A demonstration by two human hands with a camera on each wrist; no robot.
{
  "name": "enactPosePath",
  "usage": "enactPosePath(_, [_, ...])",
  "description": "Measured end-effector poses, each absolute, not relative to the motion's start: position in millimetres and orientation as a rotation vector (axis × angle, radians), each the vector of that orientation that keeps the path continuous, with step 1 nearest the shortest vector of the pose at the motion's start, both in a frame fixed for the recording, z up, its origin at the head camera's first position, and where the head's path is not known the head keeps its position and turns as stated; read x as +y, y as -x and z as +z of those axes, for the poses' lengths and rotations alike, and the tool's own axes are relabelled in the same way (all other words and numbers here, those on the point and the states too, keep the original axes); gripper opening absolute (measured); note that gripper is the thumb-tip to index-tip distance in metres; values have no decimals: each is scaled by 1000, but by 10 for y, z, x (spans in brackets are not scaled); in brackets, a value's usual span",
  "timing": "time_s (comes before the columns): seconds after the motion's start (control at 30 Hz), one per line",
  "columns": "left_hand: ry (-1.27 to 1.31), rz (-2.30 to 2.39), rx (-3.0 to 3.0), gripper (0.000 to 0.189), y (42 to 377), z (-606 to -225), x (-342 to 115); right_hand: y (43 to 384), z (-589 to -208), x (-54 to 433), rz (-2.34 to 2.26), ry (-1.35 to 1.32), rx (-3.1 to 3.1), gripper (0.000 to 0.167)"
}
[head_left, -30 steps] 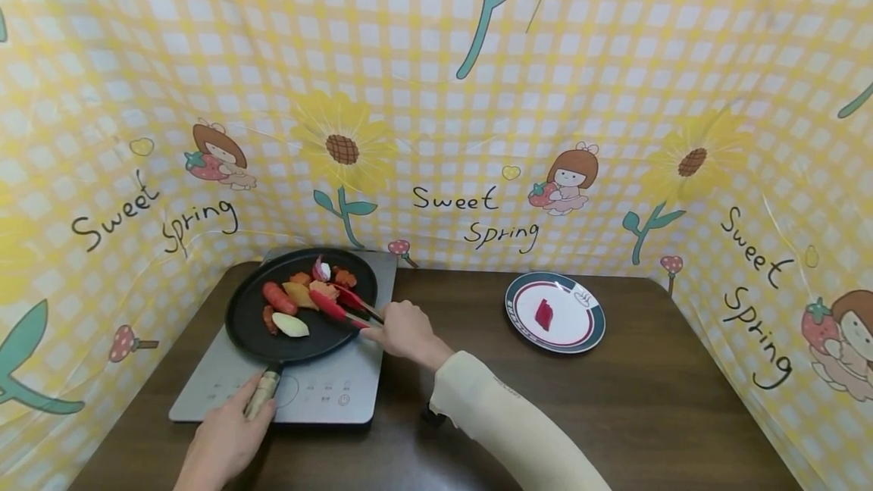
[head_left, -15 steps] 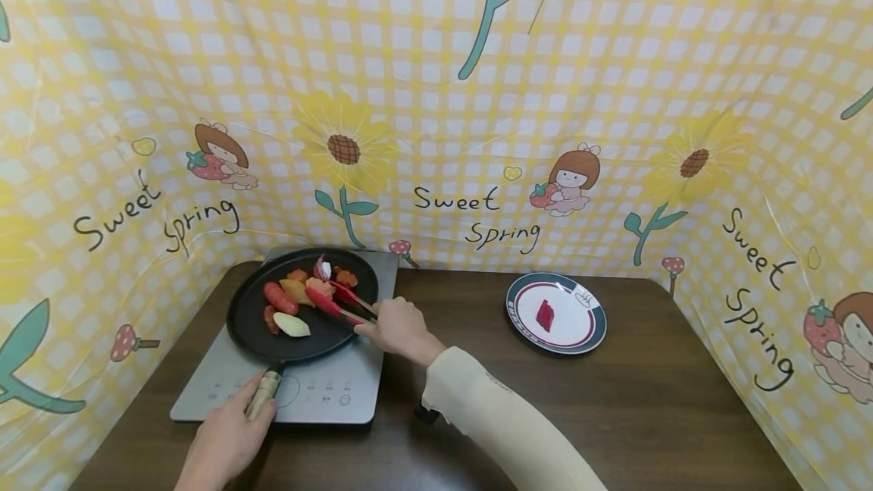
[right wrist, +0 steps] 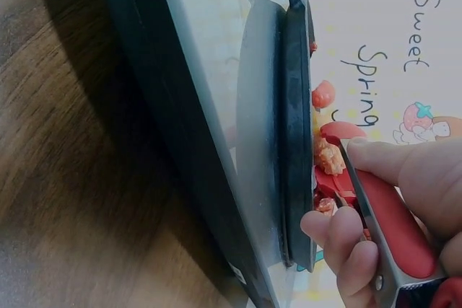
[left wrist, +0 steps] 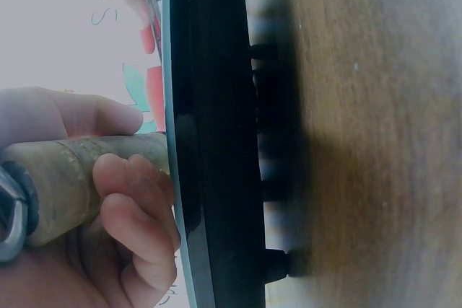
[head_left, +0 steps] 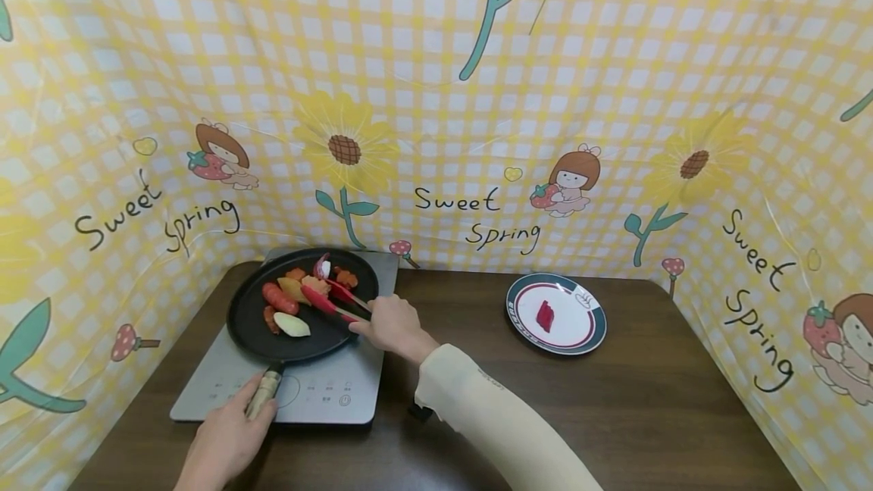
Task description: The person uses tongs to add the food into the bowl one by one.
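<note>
My left hand (head_left: 228, 430) grips the handle (head_left: 264, 394) of a black frying pan (head_left: 245, 339). In the left wrist view its fingers (left wrist: 137, 229) curl round that handle. With my right hand (head_left: 393, 329) I hold red-tipped tongs (head_left: 320, 299), their tips spread inside the pan around a bumpy orange-brown food piece (head_left: 315, 284). The right wrist view has thumb and fingers on either side of the tongs. Near the tips lie a red sausage (head_left: 280, 298), a yellow piece (head_left: 291, 291), a pale oval piece (head_left: 292, 324), a red onion wedge (head_left: 323, 267) and smaller brown chunks.
Beneath the pan is a silver induction cooktop (head_left: 204, 392) on a dark wooden table (head_left: 648, 392). To the right stands a green-rimmed plate (head_left: 576, 324) with one red piece (head_left: 545, 316) on it. A yellow checked cloth (head_left: 443, 120) hangs behind and at both sides.
My right hand and the tongs have shifted slightly left, and the bumpy orange-brown piece has moved left with the tips. My left hand and the pan have stayed put.
</note>
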State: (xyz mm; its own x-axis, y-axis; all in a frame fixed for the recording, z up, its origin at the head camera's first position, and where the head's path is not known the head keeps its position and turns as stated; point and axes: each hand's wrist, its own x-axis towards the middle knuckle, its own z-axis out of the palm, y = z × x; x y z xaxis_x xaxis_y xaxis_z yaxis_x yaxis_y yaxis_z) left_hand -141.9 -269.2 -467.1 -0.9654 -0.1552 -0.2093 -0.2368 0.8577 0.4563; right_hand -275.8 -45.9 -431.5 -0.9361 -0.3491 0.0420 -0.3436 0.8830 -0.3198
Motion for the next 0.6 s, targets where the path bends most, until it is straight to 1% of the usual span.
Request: enactPosePath(0.6, [337, 761, 2837, 74, 1411, -4660, -2684, 2749, -4301, -423, -576, 532, 3010, 37])
